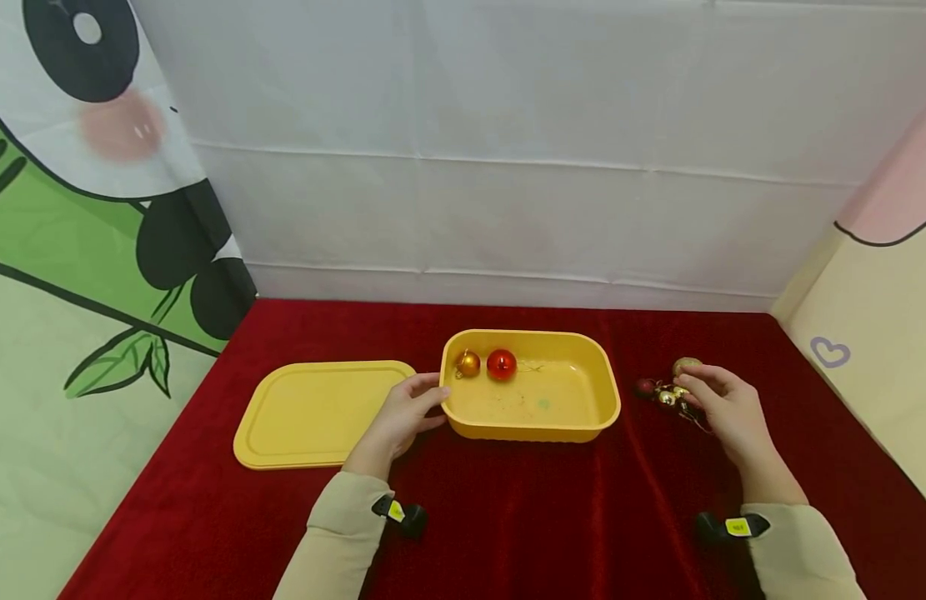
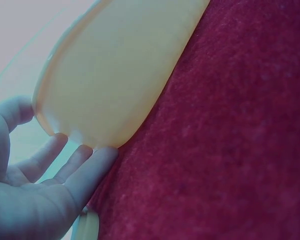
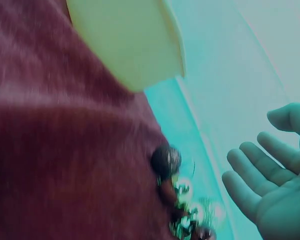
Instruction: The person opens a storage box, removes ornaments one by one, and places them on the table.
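Note:
A shallow yellow plastic box [image 1: 530,432] stands on the red cloth, holding a gold bauble [image 1: 468,363] and a shiny red bauble [image 1: 501,364]. My left hand [image 1: 404,410] touches its left end; in the left wrist view the thumb meets the rim and fairly straight fingertips rest against the outer wall. My right hand [image 1: 721,406] is over a small cluster of ornaments right of the box. In the right wrist view its relaxed fingers [image 3: 252,172] hold nothing. The cluster has a dark red ball [image 1: 646,387], small shiny gold balls [image 1: 667,397] and a dull gold-green ball [image 1: 686,365].
A flat yellow lid [image 1: 312,412] lies left of the box, partly behind the left forearm. Red cloth [image 1: 523,517] covers the table. A white sheet [image 1: 508,225] hangs behind it, with printed cloth at both sides. Both wrists wear black straps with small cameras.

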Tool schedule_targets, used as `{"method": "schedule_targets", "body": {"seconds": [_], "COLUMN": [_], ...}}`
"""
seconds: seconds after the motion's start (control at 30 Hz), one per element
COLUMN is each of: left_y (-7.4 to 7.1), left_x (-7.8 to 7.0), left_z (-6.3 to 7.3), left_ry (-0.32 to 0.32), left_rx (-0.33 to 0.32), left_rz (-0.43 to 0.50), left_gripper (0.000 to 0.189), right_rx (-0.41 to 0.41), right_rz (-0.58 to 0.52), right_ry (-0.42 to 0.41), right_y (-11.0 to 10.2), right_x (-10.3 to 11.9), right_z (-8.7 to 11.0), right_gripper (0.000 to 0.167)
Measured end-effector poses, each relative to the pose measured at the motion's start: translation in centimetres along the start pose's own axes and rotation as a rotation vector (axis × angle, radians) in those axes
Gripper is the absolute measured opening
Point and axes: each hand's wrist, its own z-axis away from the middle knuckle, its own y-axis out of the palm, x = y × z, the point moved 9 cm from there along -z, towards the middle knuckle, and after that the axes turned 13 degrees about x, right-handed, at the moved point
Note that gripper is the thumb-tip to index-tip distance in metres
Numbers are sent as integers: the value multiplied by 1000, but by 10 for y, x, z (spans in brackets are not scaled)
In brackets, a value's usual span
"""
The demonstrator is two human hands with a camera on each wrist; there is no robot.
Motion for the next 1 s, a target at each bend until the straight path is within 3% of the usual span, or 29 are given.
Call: {"method": "schedule_targets", "body": {"seconds": [0.17, 0.37, 0.8, 1.0], "left_y": [-1, -3, -4, -2], "left_x": [0, 1, 5, 1], "left_z": [4, 9, 18, 17], "left_ry": [1, 5, 4, 24], "left_rx": [10, 23, 31, 40], "left_rz": [-9, -17, -25, -30], "left_gripper": [43, 43, 43, 43], "right_rx": [60, 93, 156, 185], "right_rz": [-31, 109, 150, 129], "right_ry": [-52, -16, 3, -34], "right_y": [26, 52, 97, 117], "right_x": [18, 31, 40, 54], "right_z": [2, 2, -10, -18], "right_gripper": [31, 47, 42, 36]}}
